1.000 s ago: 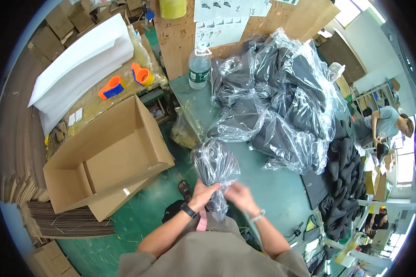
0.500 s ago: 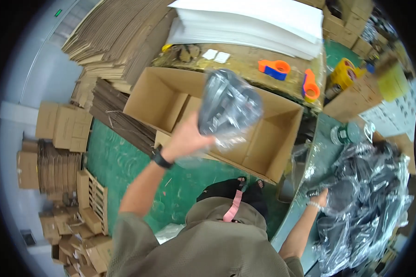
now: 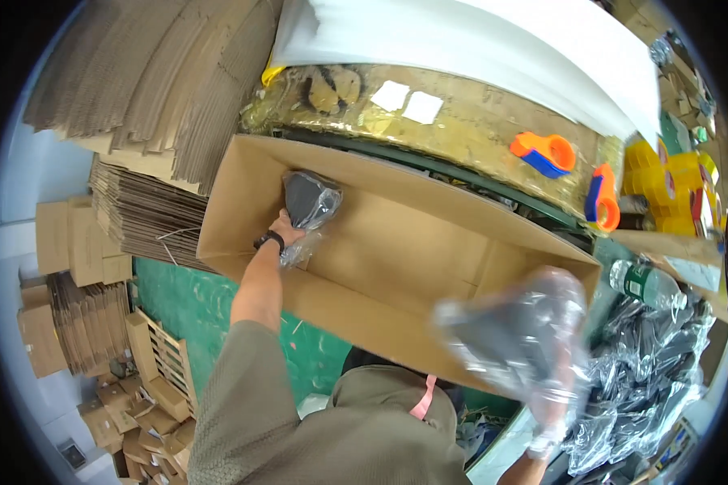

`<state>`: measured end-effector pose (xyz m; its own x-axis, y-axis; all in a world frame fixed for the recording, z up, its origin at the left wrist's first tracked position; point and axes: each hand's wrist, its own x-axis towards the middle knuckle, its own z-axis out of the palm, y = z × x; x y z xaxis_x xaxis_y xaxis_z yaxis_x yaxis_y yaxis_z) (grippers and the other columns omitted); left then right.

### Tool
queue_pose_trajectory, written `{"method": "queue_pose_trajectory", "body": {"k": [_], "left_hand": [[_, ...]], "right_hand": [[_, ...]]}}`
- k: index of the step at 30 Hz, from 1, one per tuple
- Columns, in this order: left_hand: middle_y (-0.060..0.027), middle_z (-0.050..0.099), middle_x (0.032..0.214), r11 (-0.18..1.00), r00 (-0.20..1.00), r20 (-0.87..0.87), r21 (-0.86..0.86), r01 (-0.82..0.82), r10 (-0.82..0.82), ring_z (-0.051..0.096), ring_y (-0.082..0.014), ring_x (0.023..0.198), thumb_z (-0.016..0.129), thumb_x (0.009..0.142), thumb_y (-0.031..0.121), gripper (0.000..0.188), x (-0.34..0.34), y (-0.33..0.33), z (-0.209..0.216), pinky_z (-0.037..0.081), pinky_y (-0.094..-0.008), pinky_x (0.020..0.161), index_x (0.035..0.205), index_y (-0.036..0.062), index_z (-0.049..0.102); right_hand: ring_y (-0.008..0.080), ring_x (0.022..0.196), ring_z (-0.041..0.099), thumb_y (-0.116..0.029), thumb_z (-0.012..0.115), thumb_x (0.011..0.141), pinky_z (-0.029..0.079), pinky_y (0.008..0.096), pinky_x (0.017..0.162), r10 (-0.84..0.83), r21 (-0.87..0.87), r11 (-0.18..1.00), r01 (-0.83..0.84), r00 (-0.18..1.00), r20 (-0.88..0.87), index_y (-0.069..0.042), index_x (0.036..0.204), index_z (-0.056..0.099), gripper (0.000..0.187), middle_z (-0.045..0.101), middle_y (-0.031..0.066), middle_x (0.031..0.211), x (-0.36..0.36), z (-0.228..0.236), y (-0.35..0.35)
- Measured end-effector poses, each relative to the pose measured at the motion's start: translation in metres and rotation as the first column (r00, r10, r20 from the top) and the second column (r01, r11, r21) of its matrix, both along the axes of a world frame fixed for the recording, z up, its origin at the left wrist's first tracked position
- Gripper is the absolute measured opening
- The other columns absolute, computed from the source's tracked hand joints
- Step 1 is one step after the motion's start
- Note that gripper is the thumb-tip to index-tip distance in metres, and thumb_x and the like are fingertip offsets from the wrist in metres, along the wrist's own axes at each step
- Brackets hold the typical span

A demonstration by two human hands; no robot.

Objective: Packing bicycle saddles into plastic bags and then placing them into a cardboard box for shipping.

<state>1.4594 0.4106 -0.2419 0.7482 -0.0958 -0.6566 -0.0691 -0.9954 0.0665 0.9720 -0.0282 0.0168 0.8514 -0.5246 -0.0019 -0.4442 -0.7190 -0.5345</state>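
Head view: your left hand [image 3: 285,228] grips a bagged dark item [image 3: 309,200], holding it inside the open carton [image 3: 396,242] at its 9 o'clock end. Your right hand [image 3: 560,404], at 4 o'clock of the carton, is closed on a second bag [image 3: 514,335], blurred, over the carton's near rim. More bagged items [image 3: 651,368] lie on the table [image 3: 505,453] at 3 o'clock.

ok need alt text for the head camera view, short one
A person's left hand lowers a plastic-bagged dark item into an open cardboard box, while the right hand lifts a second bagged item. Tape dispensers lie on the bench beyond.
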Motion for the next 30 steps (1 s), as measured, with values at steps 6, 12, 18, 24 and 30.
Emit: {"method": "queue_pose_trajectory", "body": {"k": [6, 12, 18, 24, 30], "left_hand": [[-0.0311, 0.053, 0.131, 0.965, 0.994, 0.028, -0.243, -0.094, 0.104, 0.055, -0.0418, 0.122, 0.079, 0.074, 0.042, 0.097, -0.014, 0.056, -0.078, 0.044, -0.0410, 0.103, 0.141, -0.0057, 0.027], [-0.0345, 0.051, 0.132, 0.954, 0.982, -0.031, -0.232, -0.188, 0.186, 0.055, -0.0427, 0.121, 0.077, 0.076, 0.036, 0.099, -0.015, 0.033, -0.092, 0.045, -0.0430, 0.102, 0.144, -0.0091, 0.021], [-0.0318, 0.047, 0.139, 0.956, 0.974, -0.113, -0.197, -0.218, 0.198, 0.051, -0.0421, 0.126, 0.083, 0.070, 0.041, 0.108, -0.008, 0.023, -0.103, 0.042, -0.0443, 0.106, 0.144, -0.0084, 0.021], [-0.0250, 0.052, 0.137, 0.956, 0.972, 0.012, -0.179, 0.233, -0.234, 0.048, -0.0383, 0.129, 0.083, 0.068, 0.042, 0.090, 0.026, -0.039, -0.004, 0.039, -0.0440, 0.107, 0.135, -0.0048, 0.045], [-0.0241, 0.062, 0.121, 0.652, 0.790, 0.069, -0.522, 0.549, -0.610, 0.058, -0.0389, 0.114, 0.075, 0.081, 0.024, 0.052, -0.089, -0.156, 0.137, 0.045, -0.0442, 0.099, 0.121, -0.0035, 0.059]], "right_hand": [[0.0325, 0.099, 0.059, -0.006, 0.063, 0.067, 0.046, 0.0425, 0.089, 0.726, 0.094, 0.685, -0.722, 0.667, -0.171, -0.003, 0.109, 0.061, 0.042, 0.064, 0.0133, 0.100, 0.290, -0.123, 0.084], [0.0236, 0.103, 0.059, -0.016, 0.057, 0.081, 0.041, 0.0386, 0.097, 0.824, -0.036, 0.369, -0.929, 0.345, -0.449, -0.013, 0.080, 0.072, 0.014, 0.068, 0.0084, 0.095, 0.406, -0.273, 0.213], [0.0327, 0.132, 0.045, -0.018, 0.052, 0.088, 0.033, 0.0483, 0.111, 0.633, -0.054, 0.768, -0.638, 0.769, -0.088, -0.004, 0.130, 0.055, 0.044, 0.051, 0.0178, 0.138, 0.368, -0.253, 0.248], [0.0354, 0.118, 0.052, -0.003, 0.067, 0.071, 0.042, 0.0476, 0.102, 0.215, 0.074, 0.972, -0.223, 0.971, 0.106, -0.003, 0.117, 0.059, 0.047, 0.058, 0.0158, 0.116, 0.213, -0.091, 0.135], [0.0313, 0.087, 0.062, -0.001, 0.063, 0.079, 0.049, 0.0377, 0.080, -0.792, -0.155, 0.410, 0.899, 0.435, 0.429, -0.003, 0.097, 0.064, 0.018, 0.066, 0.0134, 0.093, -0.044, -0.068, -0.015]]}}
